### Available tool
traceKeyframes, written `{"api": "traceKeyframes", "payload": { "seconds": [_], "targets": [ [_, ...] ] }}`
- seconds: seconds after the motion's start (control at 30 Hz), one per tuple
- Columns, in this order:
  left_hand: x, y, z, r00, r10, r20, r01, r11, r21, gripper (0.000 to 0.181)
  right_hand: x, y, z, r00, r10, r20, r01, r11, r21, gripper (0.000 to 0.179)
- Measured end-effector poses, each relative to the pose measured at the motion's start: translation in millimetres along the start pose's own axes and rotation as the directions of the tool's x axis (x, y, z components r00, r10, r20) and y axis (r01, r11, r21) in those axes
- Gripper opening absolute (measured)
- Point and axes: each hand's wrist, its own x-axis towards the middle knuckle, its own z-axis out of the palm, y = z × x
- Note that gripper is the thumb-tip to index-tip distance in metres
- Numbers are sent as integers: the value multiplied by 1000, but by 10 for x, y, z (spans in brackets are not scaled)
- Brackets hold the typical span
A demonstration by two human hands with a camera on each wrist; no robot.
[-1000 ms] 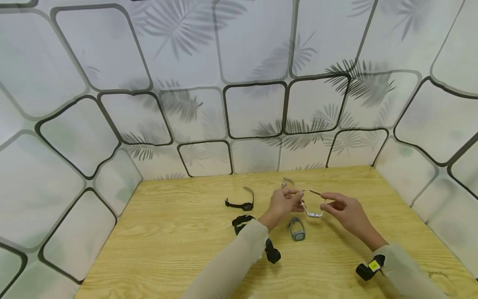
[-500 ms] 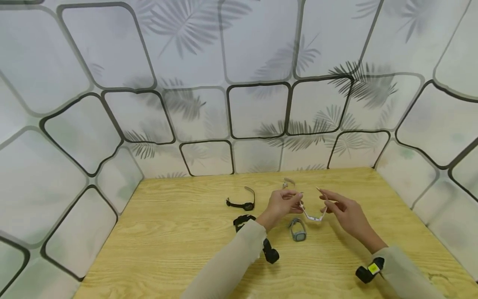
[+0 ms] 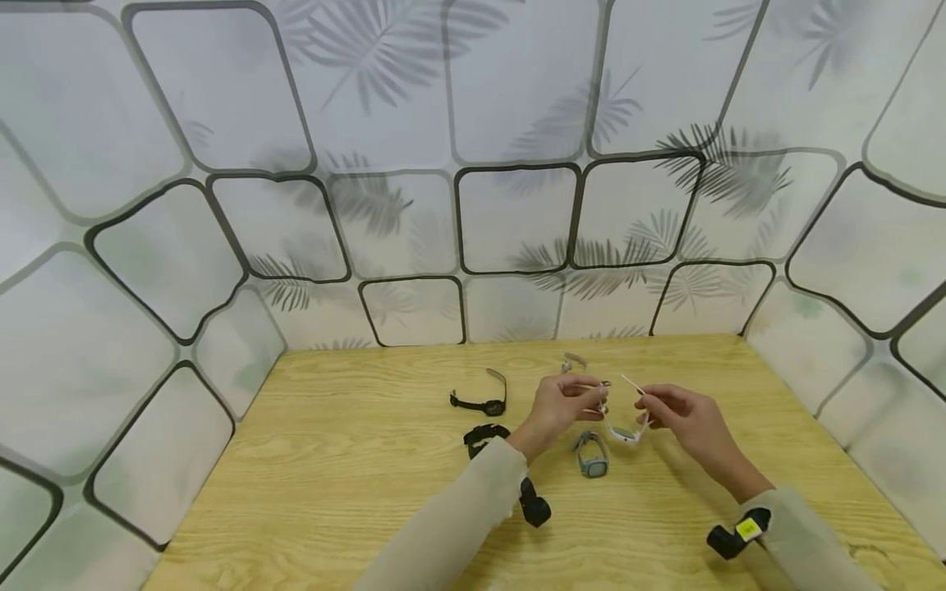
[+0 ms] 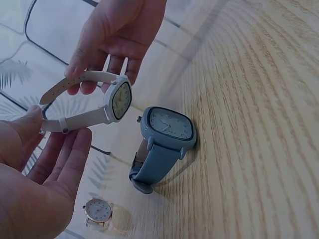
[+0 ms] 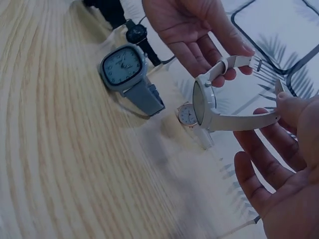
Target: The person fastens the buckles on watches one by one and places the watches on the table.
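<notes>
In the head view, a white wristwatch (image 3: 625, 435) hangs above the table with its strap unfastened. My left hand (image 3: 565, 409) pinches the buckle half of the strap, and my right hand (image 3: 683, 423) pinches the half with the holes. Both wrist views show the strap ends apart and the watch case (image 4: 119, 99) touched by no fingertip that I can make out. Just below, a blue-grey square watch (image 4: 167, 127) stands on the table with its strap looped. Beyond the hands lies a watch with a rose-gold case (image 5: 187, 114) and a light strap.
A thin black watch (image 3: 491, 407) lies left of the hands, its strap spread. Nearer, a chunky black watch (image 3: 484, 435) is partly hidden by my left sleeve. The wooden table (image 3: 332, 476) ends at patterned fabric walls (image 3: 510, 217) behind and on both sides.
The strap ends, close together one second ago, have spread apart. The white watch's case has dropped slightly and tilted, so its dial shows more. Both hands still hold the strap.
</notes>
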Motion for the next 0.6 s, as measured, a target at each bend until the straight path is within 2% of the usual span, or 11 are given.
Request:
{"api": "traceKeyframes", "payload": {
  "seconds": [0.2, 0.37, 0.6],
  "targets": [
    [-36, 41, 9, 999, 25, 25, -24, 999, -43, 20, -7, 8, -51, 996, 53, 74, -60, 994, 95, 37],
    [-44, 50, 7, 999, 40, 35, -38, 998, -39, 19, -12, -10, -62, 993, 43, 112, -52, 995, 80, 38],
    [-43, 39, 25, 995, 68, 77, -69, 997, 20, 19, -13, -41, -37, 993, 36, 116, -41, 998, 42, 33]
  ]
}}
